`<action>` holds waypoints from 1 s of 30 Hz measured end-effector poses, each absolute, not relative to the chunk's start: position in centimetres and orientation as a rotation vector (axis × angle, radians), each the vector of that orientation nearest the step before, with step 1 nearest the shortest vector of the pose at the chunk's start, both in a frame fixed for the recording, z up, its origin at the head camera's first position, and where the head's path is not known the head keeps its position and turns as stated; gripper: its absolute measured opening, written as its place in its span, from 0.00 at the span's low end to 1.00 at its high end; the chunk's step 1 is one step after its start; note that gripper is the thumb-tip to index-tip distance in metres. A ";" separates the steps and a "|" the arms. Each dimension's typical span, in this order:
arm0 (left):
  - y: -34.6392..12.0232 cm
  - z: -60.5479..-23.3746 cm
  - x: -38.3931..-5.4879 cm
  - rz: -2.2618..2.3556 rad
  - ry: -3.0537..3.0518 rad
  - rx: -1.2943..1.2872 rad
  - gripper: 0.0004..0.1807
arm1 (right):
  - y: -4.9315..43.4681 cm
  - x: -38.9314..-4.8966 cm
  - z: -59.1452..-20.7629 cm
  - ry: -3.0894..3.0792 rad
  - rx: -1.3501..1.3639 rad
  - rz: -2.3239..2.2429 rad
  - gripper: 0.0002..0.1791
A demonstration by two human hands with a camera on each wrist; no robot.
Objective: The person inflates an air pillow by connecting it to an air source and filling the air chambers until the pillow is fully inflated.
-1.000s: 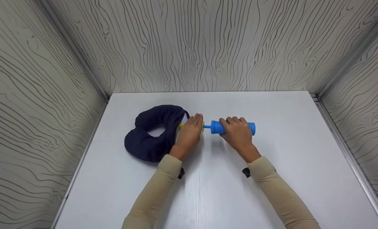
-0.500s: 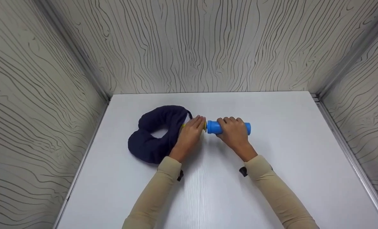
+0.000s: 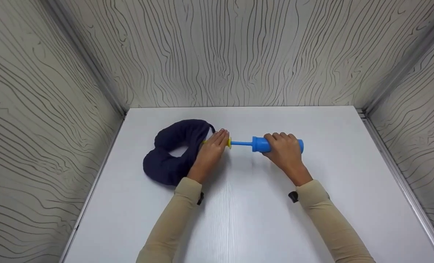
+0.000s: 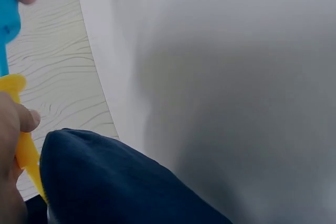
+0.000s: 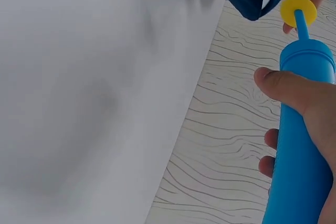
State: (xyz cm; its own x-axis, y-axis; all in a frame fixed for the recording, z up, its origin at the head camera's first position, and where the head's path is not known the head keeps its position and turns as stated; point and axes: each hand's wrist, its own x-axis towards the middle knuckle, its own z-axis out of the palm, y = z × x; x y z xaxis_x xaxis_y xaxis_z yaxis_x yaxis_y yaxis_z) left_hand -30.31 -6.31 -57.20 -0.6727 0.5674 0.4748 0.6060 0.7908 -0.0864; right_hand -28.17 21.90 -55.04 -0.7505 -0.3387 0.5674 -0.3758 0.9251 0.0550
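Note:
A hand air pump has a blue barrel (image 3: 261, 144), a thin blue rod (image 3: 242, 143) and a yellow flanged end (image 3: 229, 143). My right hand (image 3: 285, 152) wraps round the barrel, thumb along its side in the right wrist view. My left hand (image 3: 211, 150) grips the yellow nozzle part (image 4: 27, 153) just behind the flange. That yellow part runs to a dark navy U-shaped neck pillow (image 3: 169, 170), lying left of my left hand. Where the nozzle meets the pillow is mostly hidden by my left hand. A long stretch of rod shows between flange and barrel.
Everything is over a white table (image 3: 224, 226). Wood-grain patterned panels (image 3: 217, 54) stand behind it and on both sides. Metal rails (image 3: 403, 186) run along the side edges.
The barrel first slid left until it met the yellow flange, hiding the rod. Now my right hand has drawn it back right, exposing more rod. The pillow and left hand shifted slightly.

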 end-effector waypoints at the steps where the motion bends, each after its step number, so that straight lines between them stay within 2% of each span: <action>1: -6.5 -57.2 -30.3 -0.113 -2.499 -0.870 0.28 | 22.3 -28.1 -55.0 -2.482 0.506 0.082 0.33; 16: -7.8 -57.6 -30.4 -0.172 -2.472 -0.817 0.26 | 25.9 -27.1 -54.7 -2.510 0.441 0.075 0.31; 21: -7.4 -57.8 -30.0 -0.149 -2.464 -0.793 0.27 | 25.3 -27.1 -55.1 -2.528 0.450 0.068 0.31; 30: -6.2 -58.4 -30.0 -0.172 -2.448 -0.780 0.23 | 22.2 -26.9 -55.4 -2.549 0.503 0.020 0.32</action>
